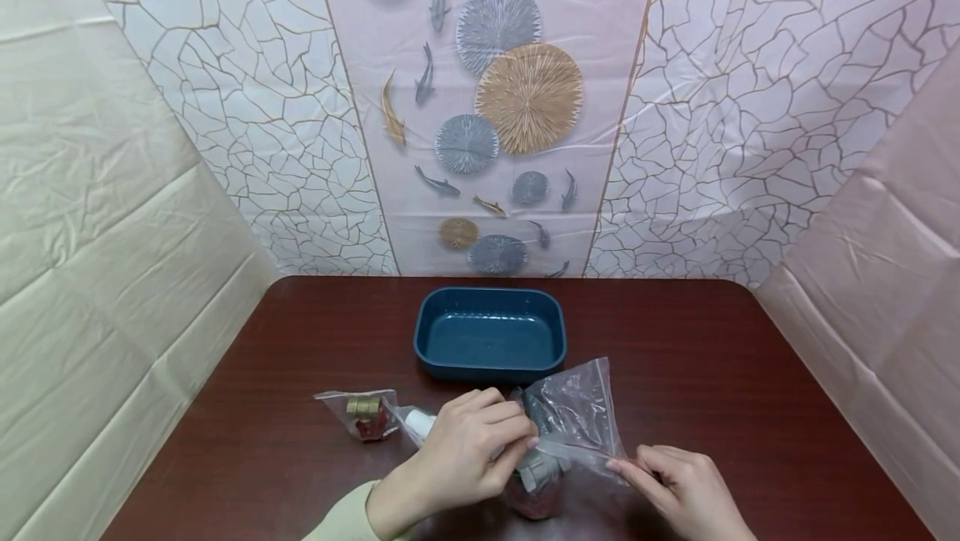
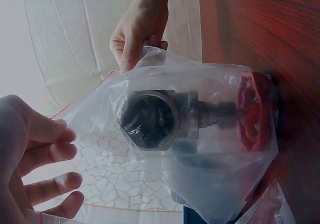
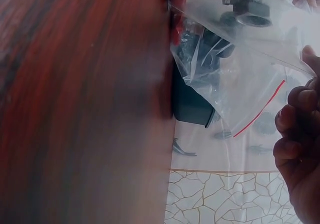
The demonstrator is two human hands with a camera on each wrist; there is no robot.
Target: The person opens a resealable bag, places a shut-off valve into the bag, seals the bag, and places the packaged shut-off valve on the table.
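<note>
A clear zip bag [image 2: 220, 179] holds a metal valve [image 2: 190, 116] with a red handwheel [image 2: 257, 111]. The valve stands with its handwheel down on the table. My left hand [image 1: 480, 445] pinches the bag's top edge between thumb and index finger, the other fingers spread apart in the left wrist view. At the other end of that edge, my right hand [image 1: 682, 487] grips the plastic between thumb and curled fingers. Stretched plastic runs between both hands above the valve. More clear plastic with a red stripe [image 3: 260, 108] shows behind; whether it is a second bag, I cannot tell.
A blue rectangular basin [image 1: 487, 374] stands behind the hands on the dark red-brown table [image 1: 675, 341]. To the left lies a small clear bag with a brass fitting [image 1: 363, 408] and something red. Beside it, a white piece [image 1: 418, 424] in plastic is partly hidden by the left hand.
</note>
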